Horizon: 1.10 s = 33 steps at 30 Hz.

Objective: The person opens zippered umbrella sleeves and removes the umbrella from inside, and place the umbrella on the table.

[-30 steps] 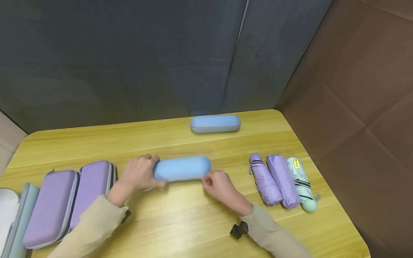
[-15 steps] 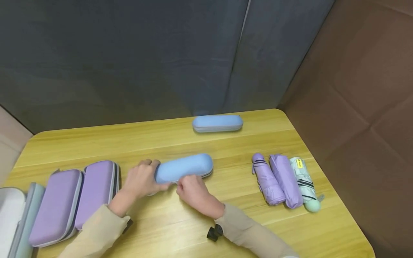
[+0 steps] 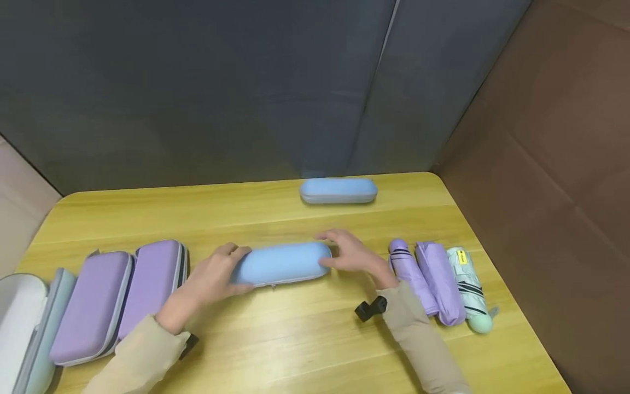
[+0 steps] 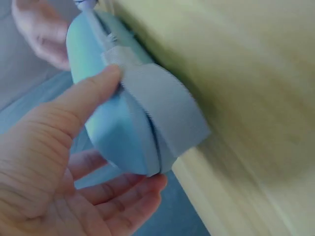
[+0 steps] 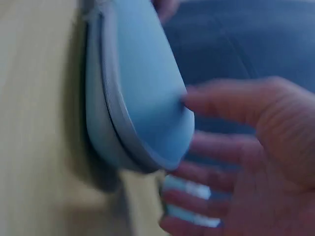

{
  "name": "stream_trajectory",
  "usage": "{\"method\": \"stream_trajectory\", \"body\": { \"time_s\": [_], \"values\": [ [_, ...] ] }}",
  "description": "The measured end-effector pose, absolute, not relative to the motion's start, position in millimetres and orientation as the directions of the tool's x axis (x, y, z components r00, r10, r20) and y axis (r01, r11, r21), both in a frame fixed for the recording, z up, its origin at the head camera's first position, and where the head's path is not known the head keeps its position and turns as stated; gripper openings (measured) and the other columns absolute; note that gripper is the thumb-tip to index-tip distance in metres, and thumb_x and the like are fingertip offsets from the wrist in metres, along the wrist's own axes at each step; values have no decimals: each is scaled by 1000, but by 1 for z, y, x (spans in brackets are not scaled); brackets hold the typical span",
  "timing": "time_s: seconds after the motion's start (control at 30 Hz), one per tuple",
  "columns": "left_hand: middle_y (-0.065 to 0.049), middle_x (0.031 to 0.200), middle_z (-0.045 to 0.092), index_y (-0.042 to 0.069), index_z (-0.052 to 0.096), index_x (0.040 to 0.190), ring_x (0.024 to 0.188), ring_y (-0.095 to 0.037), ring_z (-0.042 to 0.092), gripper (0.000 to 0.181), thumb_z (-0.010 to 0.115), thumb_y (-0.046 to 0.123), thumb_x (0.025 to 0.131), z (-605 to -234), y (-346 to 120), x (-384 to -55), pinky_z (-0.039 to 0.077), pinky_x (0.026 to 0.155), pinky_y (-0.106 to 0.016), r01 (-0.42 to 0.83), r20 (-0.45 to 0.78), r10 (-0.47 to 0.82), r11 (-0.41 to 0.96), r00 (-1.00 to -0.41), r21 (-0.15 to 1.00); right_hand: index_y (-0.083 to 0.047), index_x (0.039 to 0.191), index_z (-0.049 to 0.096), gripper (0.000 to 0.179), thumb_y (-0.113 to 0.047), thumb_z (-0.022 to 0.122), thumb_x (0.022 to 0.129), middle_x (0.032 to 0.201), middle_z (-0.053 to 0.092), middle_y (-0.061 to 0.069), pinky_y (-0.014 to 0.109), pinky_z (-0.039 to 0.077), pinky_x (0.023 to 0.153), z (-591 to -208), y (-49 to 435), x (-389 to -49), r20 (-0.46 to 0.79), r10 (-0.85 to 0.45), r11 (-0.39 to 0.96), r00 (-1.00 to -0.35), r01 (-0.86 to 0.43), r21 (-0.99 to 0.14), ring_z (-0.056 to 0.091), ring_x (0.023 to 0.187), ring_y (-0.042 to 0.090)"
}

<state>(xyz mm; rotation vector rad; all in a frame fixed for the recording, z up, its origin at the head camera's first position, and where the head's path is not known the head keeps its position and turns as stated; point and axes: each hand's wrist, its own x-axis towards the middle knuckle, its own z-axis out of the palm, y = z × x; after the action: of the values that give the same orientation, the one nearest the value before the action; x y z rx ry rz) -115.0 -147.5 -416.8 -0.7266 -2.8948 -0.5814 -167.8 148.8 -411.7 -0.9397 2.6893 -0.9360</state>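
A light blue, long hard zip case [image 3: 285,264] lies on the table between my hands. My left hand [image 3: 215,273] grips its left end, thumb on the near side and fingers around the far side. In the left wrist view the thumb presses beside a grey fabric tab [image 4: 162,105], and a metal zip pull [image 4: 112,37] shows farther along the seam. My right hand [image 3: 351,254] is at the case's right end, its fingers spread loosely and its thumb against the shell. A dark gap runs along the zip seam [image 5: 114,108] at that end.
A second light blue case [image 3: 338,191] lies near the table's back edge. To the right are two folded purple umbrellas [image 3: 439,284] and a mint one [image 3: 470,287]. Two purple zip cases [image 3: 93,306] and a white-and-mint case [image 3: 22,328] stand at the left.
My right hand pulled leftward along the case's front seam from its right end, then let go and moved back to the right end. My left hand stayed on the left end.
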Motion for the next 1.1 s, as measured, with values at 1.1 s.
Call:
{"method": "stream_trajectory", "body": {
  "time_s": [1.1],
  "values": [
    [-34, 130, 44, -6, 34, 140, 115, -47, 46, 69, 63, 29, 87, -416, -90, -186, 40, 94, -56, 282, 13, 355, 718, -935, 637, 5, 121, 45, 68, -22, 82, 70, 116, 51, 20, 23, 52, 75, -433, 75, -72, 21, -383, 717, -923, -312, -624, 60, 90, 23]
  ]
}}
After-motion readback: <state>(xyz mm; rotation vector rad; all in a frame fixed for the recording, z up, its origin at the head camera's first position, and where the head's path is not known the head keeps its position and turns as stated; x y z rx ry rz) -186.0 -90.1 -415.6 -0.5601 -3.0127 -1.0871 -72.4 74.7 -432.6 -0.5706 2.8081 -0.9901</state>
